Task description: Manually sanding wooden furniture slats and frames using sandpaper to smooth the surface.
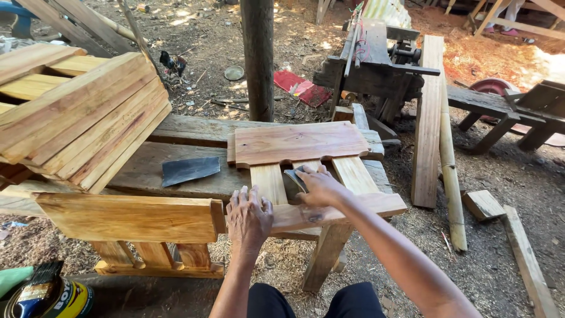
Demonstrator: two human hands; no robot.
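The wood frame (306, 171) lies flat on the bench (176, 132), near its right end, with its low rail past the near edge. The right hand (318, 185) presses a gray sandpaper (296, 178) between two slats; its fingers curl over the sheet. The left hand (249, 219) lies flat on the low rail, fingers spread, holding nothing. Another dark sheet (190, 169) lies left of the frame. Stacked boards (82, 118) lean at the bench's left end.

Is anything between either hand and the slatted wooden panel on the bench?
Nothing visible. The left hand lies flat on the pale slatted wooden panel, on its lower crosspiece. The right hand presses a dark piece of sandpaper against the panel between two slats. Another dark abrasive sheet lies apart, on the weathered plank bench.
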